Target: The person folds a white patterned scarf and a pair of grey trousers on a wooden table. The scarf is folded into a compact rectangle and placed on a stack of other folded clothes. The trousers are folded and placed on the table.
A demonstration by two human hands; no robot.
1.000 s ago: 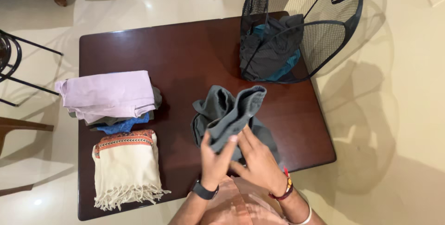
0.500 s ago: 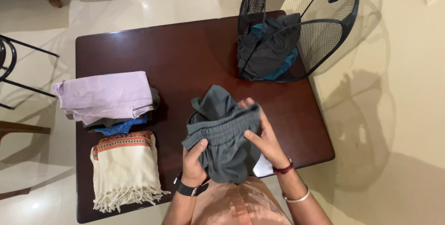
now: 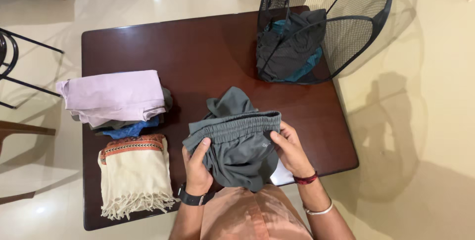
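Observation:
I hold a pair of grey shorts with an elastic waistband over the near edge of a dark wooden table. My left hand grips the waistband's left end, thumb on top. At the waistband's right end my right hand pinches the cloth. The waistband is stretched flat between both hands and the rest of the shorts hangs bunched beneath and behind it.
A black mesh laundry basket with dark and teal clothes stands on the table's far right corner. A folded lilac garment tops a pile at the left. A folded cream shawl with fringe lies in front of it. Chair frames stand at the left.
My hands moved apart along the waistband, spreading it flat; before, the shorts were crumpled between both hands held close together.

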